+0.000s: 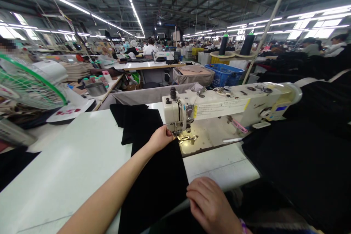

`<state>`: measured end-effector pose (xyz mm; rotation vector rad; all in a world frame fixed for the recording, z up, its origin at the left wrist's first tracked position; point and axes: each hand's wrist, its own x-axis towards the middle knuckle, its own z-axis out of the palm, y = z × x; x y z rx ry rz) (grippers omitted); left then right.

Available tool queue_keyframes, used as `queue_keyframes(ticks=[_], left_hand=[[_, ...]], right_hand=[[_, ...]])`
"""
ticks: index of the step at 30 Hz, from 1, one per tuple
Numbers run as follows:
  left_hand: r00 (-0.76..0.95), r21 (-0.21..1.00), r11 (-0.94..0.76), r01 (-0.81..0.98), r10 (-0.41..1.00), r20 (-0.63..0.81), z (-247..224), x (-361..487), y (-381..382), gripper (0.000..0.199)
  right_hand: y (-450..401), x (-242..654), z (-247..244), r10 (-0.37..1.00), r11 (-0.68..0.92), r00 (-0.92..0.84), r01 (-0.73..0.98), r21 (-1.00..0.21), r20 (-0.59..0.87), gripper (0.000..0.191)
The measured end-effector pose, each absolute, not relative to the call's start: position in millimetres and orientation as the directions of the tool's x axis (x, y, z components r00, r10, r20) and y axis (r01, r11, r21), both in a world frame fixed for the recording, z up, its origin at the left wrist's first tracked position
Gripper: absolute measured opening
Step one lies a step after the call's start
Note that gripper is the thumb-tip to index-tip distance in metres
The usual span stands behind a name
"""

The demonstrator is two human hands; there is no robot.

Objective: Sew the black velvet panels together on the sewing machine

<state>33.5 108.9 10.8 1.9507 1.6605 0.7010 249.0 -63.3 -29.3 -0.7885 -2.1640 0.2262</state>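
One sewing machine (pixel 233 97) stands close by; behind it, two dark thread cones (pixel 246 45) and one blue basket (pixel 225 75); left of it, one fan (pixel 30 80). One black cloth (pixel 156 175), plain and matte, lies at the machine's left end. The left hand (pixel 161 138), curled, touches it there; the right hand (pixel 210 203), half-curled, meets its edge before the machine. Whether either grips, I cannot tell.

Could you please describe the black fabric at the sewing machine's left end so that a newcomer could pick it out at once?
Find the long cream sewing machine on the pale tabletop. At its left end, the black fabric stretches down toward the camera. Unlike the black cloth at the picture's right, this piece has the left hand on it.
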Motion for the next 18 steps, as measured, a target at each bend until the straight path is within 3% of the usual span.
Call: queue_keyframes(ticks=[4,8,10,11,14,16,18], left_hand=[[0.127,0.623,-0.178,0.762,0.984,0.126,13,35,105,0.016],[0.081,0.533,-0.226,0.815,0.956,0.281,22,44,57,0.022],[0.184,0.487,-0.318,0.813,0.935,0.303,24,48,15,0.018],[0.333,0.452,-0.43,0.782,0.9,0.281,23,49,-6,0.011],[0.673,0.325,-0.717,0.616,0.694,0.254,15,43,-53,0.028],[0.746,0.197,-0.799,0.568,0.601,0.285,9,35,-61,0.044],[0.771,0.101,-0.821,0.561,0.563,0.298,5,29,-53,0.047]], right_hand=[[-64,251,-25,0.604,0.793,-0.487,0.453,-0.409,0.632,0.026],[-66,253,-22,0.595,0.799,-0.493,0.449,-0.4,0.635,0.029],[-67,254,-22,0.59,0.802,-0.498,0.449,-0.393,0.636,0.031],[-67,253,-23,0.587,0.805,-0.499,0.448,-0.39,0.638,0.032],[-63,250,-23,0.596,0.797,-0.488,0.459,-0.393,0.638,0.031],[-55,247,-22,0.614,0.784,-0.481,0.468,-0.409,0.626,0.031],[-45,245,-20,0.629,0.774,-0.486,0.468,-0.428,0.607,0.03]])
